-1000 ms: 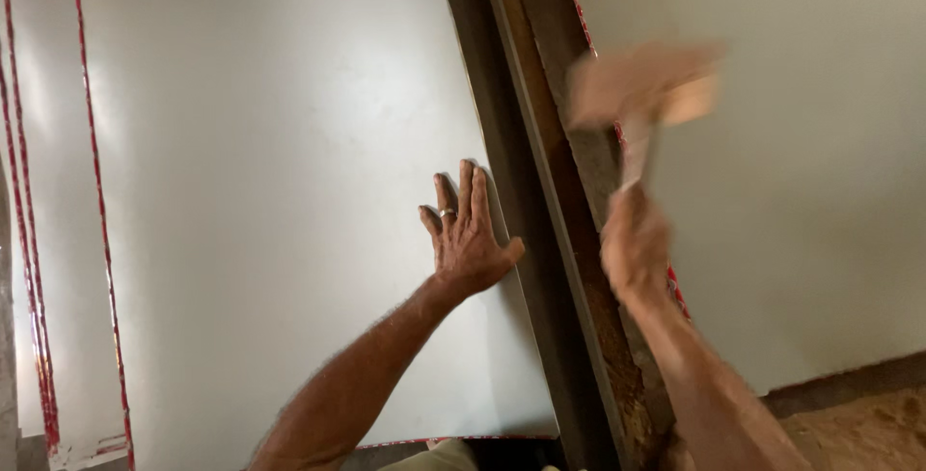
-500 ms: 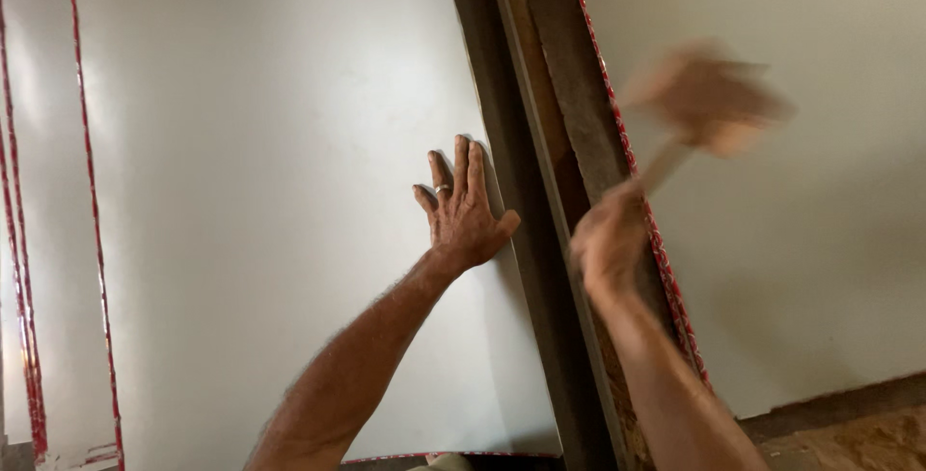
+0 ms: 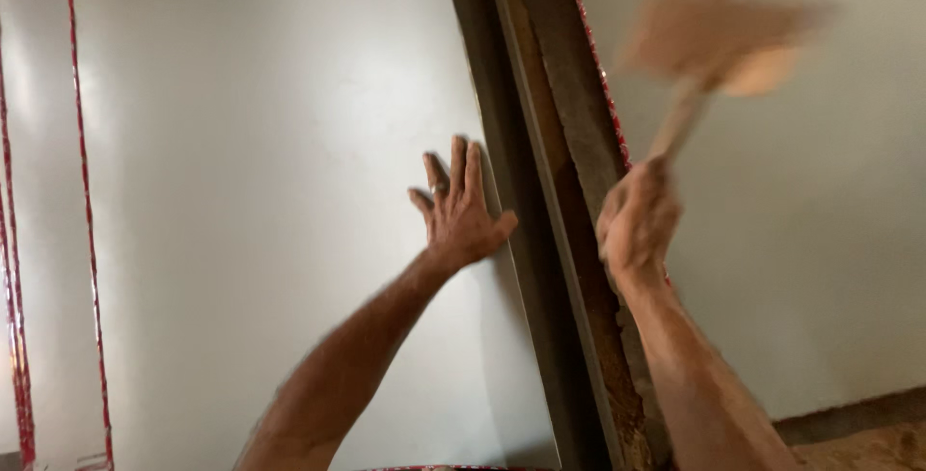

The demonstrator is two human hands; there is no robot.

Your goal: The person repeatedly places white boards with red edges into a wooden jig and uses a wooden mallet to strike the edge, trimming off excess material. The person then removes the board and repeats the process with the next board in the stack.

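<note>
My left hand is pressed flat, fingers spread, against a large white panel, close to the panel's right edge. A ring shows on one finger. My right hand is shut on the handle of a wooden mallet, raised up and to the right; its head is blurred by motion. Between my hands runs a dark, slanted frame post with a rusty brown face.
Another white panel with a red-marked edge stands to the right of the post. Red tape strips run down the left panel. A brown floor strip shows at the bottom right.
The mallet has swung from in front of the post out to the upper right. My left hand has stayed flat on the panel. The view has shifted slightly.
</note>
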